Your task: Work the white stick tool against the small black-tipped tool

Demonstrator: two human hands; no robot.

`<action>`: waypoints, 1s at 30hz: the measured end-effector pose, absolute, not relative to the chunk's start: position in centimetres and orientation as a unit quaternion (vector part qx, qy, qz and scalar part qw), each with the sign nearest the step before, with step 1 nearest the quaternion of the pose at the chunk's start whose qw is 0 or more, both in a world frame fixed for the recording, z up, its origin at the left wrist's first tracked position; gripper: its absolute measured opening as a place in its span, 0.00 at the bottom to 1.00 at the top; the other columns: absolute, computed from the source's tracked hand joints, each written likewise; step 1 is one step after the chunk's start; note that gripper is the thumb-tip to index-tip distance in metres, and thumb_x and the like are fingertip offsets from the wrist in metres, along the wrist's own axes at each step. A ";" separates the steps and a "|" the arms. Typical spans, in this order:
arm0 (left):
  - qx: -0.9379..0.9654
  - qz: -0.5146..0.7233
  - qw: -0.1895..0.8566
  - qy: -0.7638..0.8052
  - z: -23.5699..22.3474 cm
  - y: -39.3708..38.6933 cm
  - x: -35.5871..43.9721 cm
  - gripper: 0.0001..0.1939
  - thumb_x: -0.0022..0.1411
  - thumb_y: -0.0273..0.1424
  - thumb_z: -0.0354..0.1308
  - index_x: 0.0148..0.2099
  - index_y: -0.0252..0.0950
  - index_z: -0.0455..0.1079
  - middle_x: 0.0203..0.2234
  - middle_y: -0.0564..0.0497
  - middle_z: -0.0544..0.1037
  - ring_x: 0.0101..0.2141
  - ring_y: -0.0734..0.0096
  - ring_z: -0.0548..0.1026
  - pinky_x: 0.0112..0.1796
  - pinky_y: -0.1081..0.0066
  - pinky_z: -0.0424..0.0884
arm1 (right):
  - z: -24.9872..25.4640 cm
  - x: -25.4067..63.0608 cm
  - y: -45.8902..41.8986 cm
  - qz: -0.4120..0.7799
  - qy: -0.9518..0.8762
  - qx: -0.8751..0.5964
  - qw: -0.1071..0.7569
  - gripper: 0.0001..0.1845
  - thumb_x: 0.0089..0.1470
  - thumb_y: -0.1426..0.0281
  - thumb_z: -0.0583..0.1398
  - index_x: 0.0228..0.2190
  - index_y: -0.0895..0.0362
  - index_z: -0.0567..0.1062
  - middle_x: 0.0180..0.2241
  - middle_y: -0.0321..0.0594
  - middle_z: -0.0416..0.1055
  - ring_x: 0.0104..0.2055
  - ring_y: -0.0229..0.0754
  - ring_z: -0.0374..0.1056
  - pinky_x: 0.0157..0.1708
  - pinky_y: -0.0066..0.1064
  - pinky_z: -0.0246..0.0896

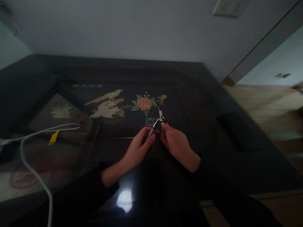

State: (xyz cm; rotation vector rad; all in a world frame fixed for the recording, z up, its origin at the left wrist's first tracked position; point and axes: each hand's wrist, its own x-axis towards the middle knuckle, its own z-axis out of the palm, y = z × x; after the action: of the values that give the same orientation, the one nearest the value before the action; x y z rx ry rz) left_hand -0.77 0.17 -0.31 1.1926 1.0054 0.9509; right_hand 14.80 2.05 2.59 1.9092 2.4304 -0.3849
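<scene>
A silver and black razor [155, 125] with a Y-shaped head is held up between both hands, above the dark table. My left hand [140, 143] is closed round its handle, thumb on top. My right hand [178, 142] has its fingers curled in a pinch at the razor's head end; its fingertips are partly hidden. Just beyond the left fingers is a small clear and dark case [150, 121] with a greenish strip, its lower edge close to the fingers. Whether a hand touches this case I cannot tell.
The glossy dark table [189, 91] carries a bird-and-flower picture. On its right lies a flat dark object [236, 130]. A white cable [35, 173] with a yellow tag [53, 137] curves over the left side. A pale wall [118, 28] with sockets [230, 7] stands behind.
</scene>
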 end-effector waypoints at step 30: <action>0.510 0.400 0.629 0.429 -0.5 0.3 -0.6 0.16 0.63 0.41 0.54 0.47 0.35 0.63 0.23 0.57 0.66 0.21 0.79 0.62 0.20 0.78 0.56 | 1.7 15.2 2.2 -0.184 0.775 0.602 -0.061 0.06 0.61 0.70 0.53 0.41 0.56 0.66 0.35 0.42 0.77 0.34 0.45 0.74 0.29 0.31 0.55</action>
State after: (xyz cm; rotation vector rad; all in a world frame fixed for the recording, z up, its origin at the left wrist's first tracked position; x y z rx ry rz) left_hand -0.60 0.31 -0.55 1.1687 0.9821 0.9163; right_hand 15.16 2.17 1.69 1.9684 2.5325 -0.6012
